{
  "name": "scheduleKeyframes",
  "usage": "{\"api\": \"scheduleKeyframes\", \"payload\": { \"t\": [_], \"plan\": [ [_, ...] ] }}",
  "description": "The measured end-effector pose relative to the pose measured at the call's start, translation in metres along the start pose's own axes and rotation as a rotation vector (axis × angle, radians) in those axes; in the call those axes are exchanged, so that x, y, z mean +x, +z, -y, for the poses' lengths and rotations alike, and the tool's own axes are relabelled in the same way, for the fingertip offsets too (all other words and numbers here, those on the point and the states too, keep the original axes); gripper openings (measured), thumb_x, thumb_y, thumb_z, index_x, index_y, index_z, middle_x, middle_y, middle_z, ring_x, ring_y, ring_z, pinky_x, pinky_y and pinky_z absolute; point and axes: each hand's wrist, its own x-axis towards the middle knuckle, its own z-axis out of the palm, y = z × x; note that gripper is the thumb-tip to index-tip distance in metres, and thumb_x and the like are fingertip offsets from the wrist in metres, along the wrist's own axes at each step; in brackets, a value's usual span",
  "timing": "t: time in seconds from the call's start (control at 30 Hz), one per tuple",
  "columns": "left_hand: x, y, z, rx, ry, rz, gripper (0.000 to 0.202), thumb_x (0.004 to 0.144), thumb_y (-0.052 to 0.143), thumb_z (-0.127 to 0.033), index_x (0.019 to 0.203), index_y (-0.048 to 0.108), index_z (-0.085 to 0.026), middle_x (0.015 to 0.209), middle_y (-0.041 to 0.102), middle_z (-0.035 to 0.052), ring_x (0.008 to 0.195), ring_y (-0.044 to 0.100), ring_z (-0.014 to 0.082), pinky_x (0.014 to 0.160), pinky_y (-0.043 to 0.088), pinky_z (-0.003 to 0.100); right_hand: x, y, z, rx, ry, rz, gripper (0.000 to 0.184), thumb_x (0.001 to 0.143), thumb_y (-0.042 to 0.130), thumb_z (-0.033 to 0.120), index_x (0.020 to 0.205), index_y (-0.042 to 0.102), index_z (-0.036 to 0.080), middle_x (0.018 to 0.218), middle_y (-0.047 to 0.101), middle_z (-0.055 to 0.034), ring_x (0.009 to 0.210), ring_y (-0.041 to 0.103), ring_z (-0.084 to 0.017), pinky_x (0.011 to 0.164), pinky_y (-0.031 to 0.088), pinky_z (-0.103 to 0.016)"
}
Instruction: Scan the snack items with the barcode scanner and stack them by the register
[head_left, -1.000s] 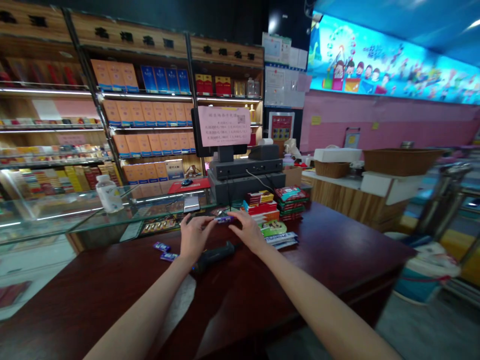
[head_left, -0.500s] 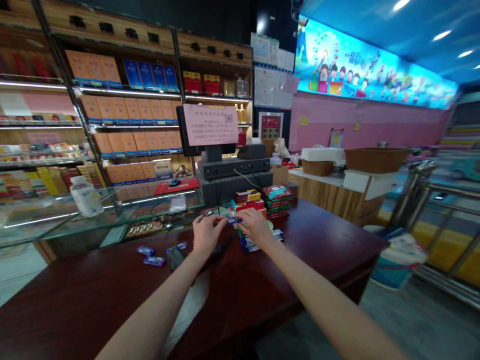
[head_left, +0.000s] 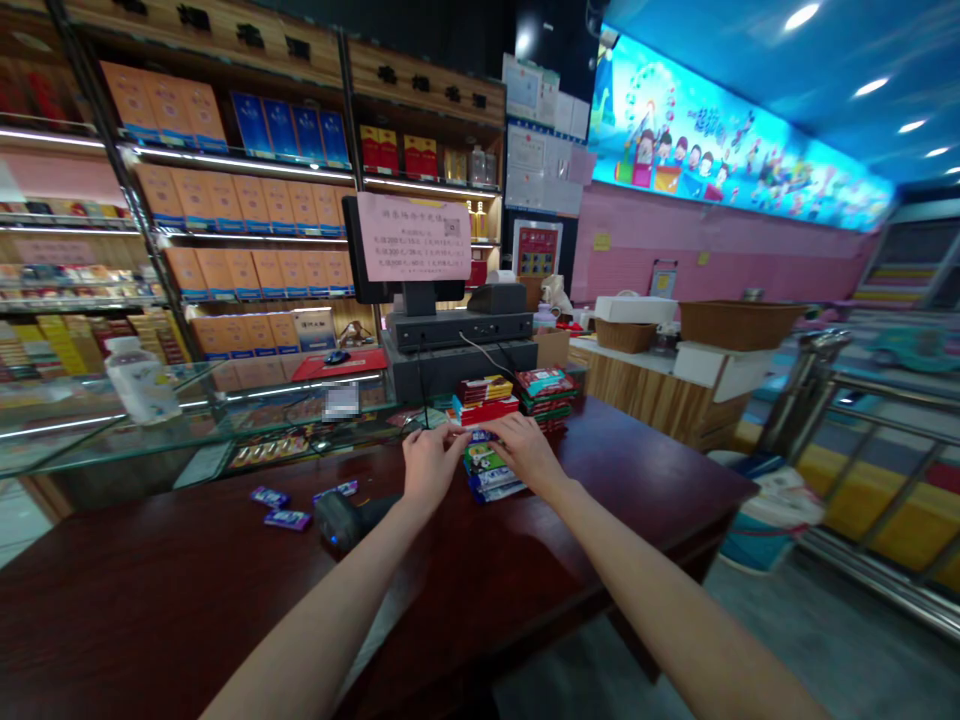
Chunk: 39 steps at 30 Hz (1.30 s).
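Note:
A small purple packet (head_left: 481, 436), which looks like a wrapped candy, lies between my hands at the top of a stack of blue and green packets (head_left: 489, 480). My left hand (head_left: 431, 468) is closed, its fingertips pinched at the packet's left end. From the right, my right hand (head_left: 531, 452) has its fingers bent over the packet, partly covering it. Left of my hands, several more purple packets (head_left: 288, 519) lie loose on the dark wooden counter (head_left: 187, 590). A black barcode scanner (head_left: 339, 522) rests beside my left forearm.
Behind my hands are a pile of red and yellow boxes (head_left: 484, 402) and a stack of red and green packets (head_left: 546, 390). A monitor with a pink sign (head_left: 412, 240) stands beyond. Left is a glass display case (head_left: 202, 400) with a white bottle (head_left: 141, 382); a bucket (head_left: 765, 530) stands right.
The purple packet has gone from being held up between both hands to the top of the blue and green stack. The view has shifted slightly, and more of the scanner shows.

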Motion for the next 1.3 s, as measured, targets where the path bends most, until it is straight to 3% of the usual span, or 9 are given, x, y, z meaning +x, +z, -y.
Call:
{"api": "scheduleKeyframes", "payload": {
  "t": [0.13, 0.27, 0.5, 0.8, 1.1, 1.3],
  "plan": [
    [0.000, 0.007, 0.000, 0.015, -0.014, -0.005, 0.019, 0.092, 0.060, -0.036, 0.104, 0.070, -0.026, 0.098, 0.078, 0.0023, 0.104, 0.067, 0.0225, 0.108, 0.033, 0.043, -0.002, 0.001, -0.008, -0.010, 0.021, 0.026, 0.031, 0.093, 0.062, 0.017, 0.123, 0.063, 0.023, 0.115, 0.071, -0.0074, 0.106, 0.056, -0.025, 0.087, 0.039, -0.038],
    [0.002, 0.013, 0.004, -0.054, -0.006, 0.008, 0.024, 0.095, 0.053, -0.028, 0.114, 0.067, -0.023, 0.110, 0.075, 0.0064, 0.104, 0.067, 0.0223, 0.101, 0.043, 0.039, -0.005, 0.004, -0.016, -0.015, 0.057, 0.038, 0.032, 0.093, 0.062, 0.017, 0.124, 0.063, 0.024, 0.115, 0.071, -0.0071, 0.107, 0.056, -0.025, 0.087, 0.038, -0.037],
    [0.003, 0.023, 0.005, -0.191, -0.066, 0.042, 0.029, 0.096, 0.043, -0.022, 0.115, 0.065, -0.021, 0.110, 0.074, 0.0082, 0.102, 0.069, 0.0221, 0.093, 0.050, 0.035, -0.006, 0.009, -0.021, -0.037, 0.076, 0.064, 0.032, 0.092, 0.062, 0.016, 0.123, 0.064, 0.025, 0.115, 0.071, -0.0065, 0.109, 0.055, -0.025, 0.086, 0.037, -0.037],
    [0.009, 0.028, 0.007, -0.294, -0.163, 0.064, 0.030, 0.097, 0.041, -0.024, 0.117, 0.064, -0.020, 0.116, 0.073, 0.0081, 0.107, 0.068, 0.0212, 0.096, 0.050, 0.035, -0.004, 0.012, -0.024, -0.039, 0.087, 0.087, 0.031, 0.093, 0.062, 0.016, 0.122, 0.064, 0.026, 0.115, 0.071, -0.0056, 0.110, 0.054, -0.024, 0.087, 0.036, -0.037],
    [0.010, 0.041, 0.021, -0.178, -0.053, 0.116, 0.036, 0.083, 0.056, -0.009, 0.116, 0.065, -0.020, 0.115, 0.071, 0.0089, 0.115, 0.063, 0.0240, 0.103, 0.047, 0.039, 0.000, 0.021, -0.032, -0.066, 0.113, 0.157, 0.029, 0.090, 0.068, 0.017, 0.117, 0.066, 0.026, 0.115, 0.072, -0.0051, 0.110, 0.054, -0.024, 0.090, 0.036, -0.039],
    [0.010, 0.047, 0.022, -0.093, -0.046, 0.152, 0.041, 0.084, 0.057, -0.012, 0.124, 0.062, -0.021, 0.118, 0.071, 0.0095, 0.118, 0.061, 0.0252, 0.104, 0.046, 0.040, 0.000, 0.021, -0.032, -0.049, 0.091, 0.169, 0.029, 0.092, 0.065, 0.018, 0.120, 0.065, 0.026, 0.117, 0.071, -0.0058, 0.112, 0.054, -0.024, 0.092, 0.036, -0.039]
  ]
}}
